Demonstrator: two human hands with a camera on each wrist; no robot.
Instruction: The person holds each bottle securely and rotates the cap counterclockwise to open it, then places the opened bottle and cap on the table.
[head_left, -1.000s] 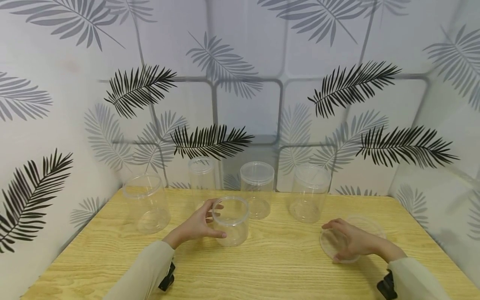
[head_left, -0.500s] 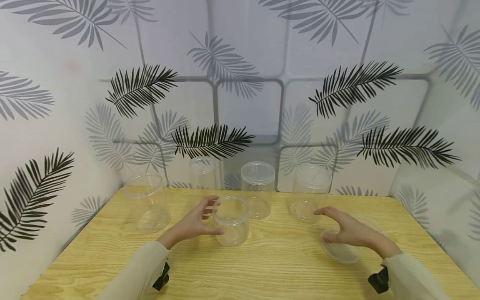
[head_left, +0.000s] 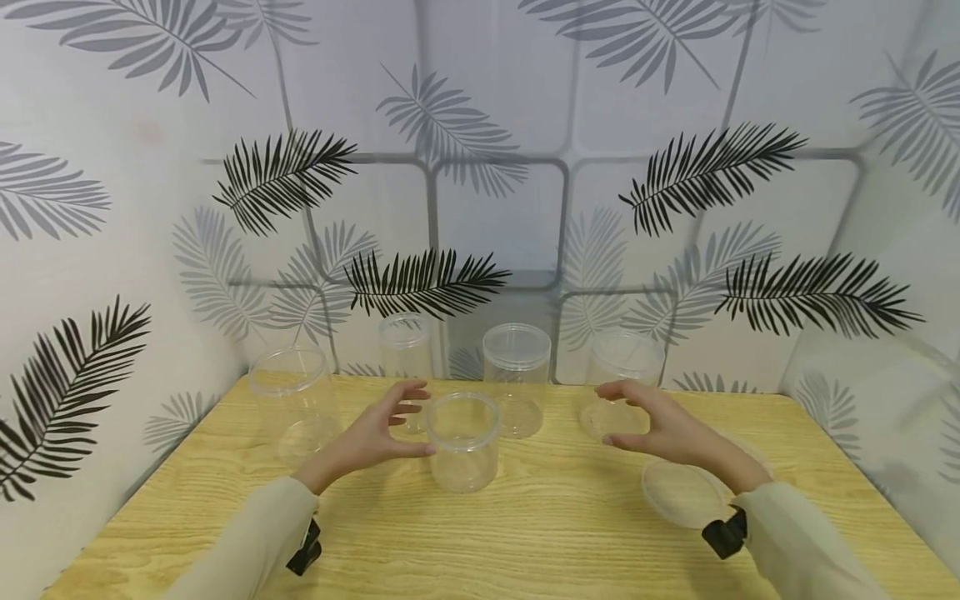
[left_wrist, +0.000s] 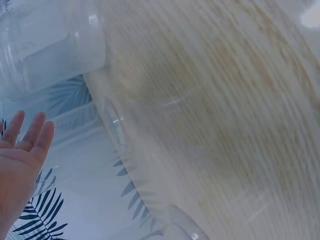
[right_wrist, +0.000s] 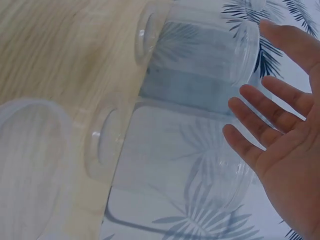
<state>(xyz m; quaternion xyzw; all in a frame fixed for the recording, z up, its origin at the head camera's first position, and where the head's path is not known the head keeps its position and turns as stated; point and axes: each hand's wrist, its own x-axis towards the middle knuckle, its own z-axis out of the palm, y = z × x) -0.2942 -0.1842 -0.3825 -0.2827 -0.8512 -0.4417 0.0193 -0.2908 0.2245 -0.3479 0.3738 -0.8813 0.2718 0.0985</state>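
A short clear jar (head_left: 463, 450) without a lid stands upright near the middle of the wooden table. To its left, my left hand (head_left: 367, 435) is held with spread fingers; the thumb tip is close to the jar's side, and I cannot tell if they touch. My right hand (head_left: 660, 423) hovers in front of the right-hand lidded jar (head_left: 628, 354), fingers and thumb apart, holding nothing. Below that hand a clear round lid (head_left: 681, 496) lies on the table. In the right wrist view the palm (right_wrist: 295, 155) shows beside two jars, with the lid (right_wrist: 35, 105) at the left.
At the back stand a slim lidded jar (head_left: 405, 342) and a wider lidded one (head_left: 516, 367). A tall open jar (head_left: 291, 400) is at the left. Another clear disc, partly behind my right forearm, lies at the right. A patterned wall (head_left: 495, 225) rises behind the table.
My right hand has risen off the clear lid and moved left and inward, toward the short jar. My left hand has drawn slightly back to the left. The jars have stayed in place.
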